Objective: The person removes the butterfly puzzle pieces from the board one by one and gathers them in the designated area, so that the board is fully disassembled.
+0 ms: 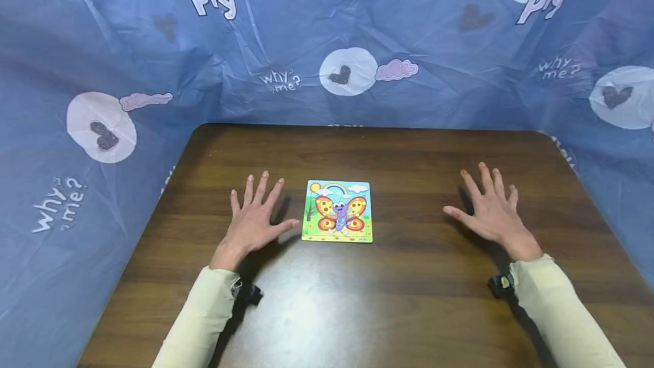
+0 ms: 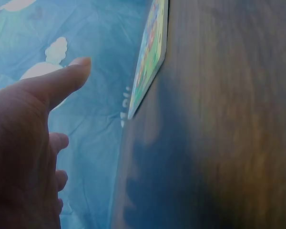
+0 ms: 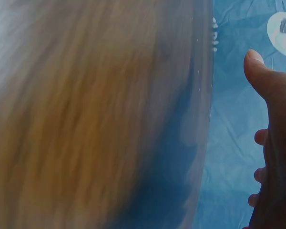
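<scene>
A small square butterfly puzzle lies flat in the middle of the dark wooden table. My left hand rests flat on the table just left of it, fingers spread, thumb tip almost at the puzzle's edge. My right hand lies flat and spread well to the right of the puzzle, apart from it. Neither hand holds anything. In the left wrist view the puzzle shows edge-on beyond my thumb. In the right wrist view only my thumb and blurred wood appear.
A blue printed cloth with "pig" and "why me?" lettering hangs as a backdrop behind and along both sides of the table. Pale long sleeves cover both forearms, each with a dark wrist strap.
</scene>
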The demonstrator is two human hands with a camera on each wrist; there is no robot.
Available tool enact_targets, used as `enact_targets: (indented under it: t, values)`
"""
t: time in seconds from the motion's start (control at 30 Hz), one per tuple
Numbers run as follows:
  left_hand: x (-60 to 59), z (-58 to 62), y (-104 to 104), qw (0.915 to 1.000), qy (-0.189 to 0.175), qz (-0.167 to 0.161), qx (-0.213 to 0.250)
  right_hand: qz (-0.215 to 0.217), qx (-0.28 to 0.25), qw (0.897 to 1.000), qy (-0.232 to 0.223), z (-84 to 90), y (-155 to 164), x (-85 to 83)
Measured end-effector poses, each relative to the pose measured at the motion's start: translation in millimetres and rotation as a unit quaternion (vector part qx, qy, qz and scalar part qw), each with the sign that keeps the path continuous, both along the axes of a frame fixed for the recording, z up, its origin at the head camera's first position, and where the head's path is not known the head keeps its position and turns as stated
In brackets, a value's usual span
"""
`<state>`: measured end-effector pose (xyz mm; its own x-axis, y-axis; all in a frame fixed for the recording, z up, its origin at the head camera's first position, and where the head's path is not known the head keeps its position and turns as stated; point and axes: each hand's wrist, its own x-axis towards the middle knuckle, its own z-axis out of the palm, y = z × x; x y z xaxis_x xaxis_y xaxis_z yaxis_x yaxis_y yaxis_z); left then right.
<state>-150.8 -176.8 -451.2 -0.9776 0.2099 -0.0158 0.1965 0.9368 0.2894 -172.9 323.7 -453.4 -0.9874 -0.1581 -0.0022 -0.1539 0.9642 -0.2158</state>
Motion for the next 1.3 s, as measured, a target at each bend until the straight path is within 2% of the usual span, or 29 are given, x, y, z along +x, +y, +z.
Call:
enact_targets:
  t: [0.63,0.97,1.3]
  values:
    - [3.0,-6.4,35,0.9996,0.006,-0.027,0.011,0.056,-0.015,0.998,-0.009,-2.1,-68,-22.7]
    - [3.7,-14.9,47,0.9983,-0.024,-0.050,0.017,0.084,-0.024,0.996,0.004,-0.2,-113,-34.2]
    - [2.4,-19.0,46,0.9959,-0.041,-0.069,0.042,0.122,-0.026,0.992,0.007,0.8,-159,-43.8]
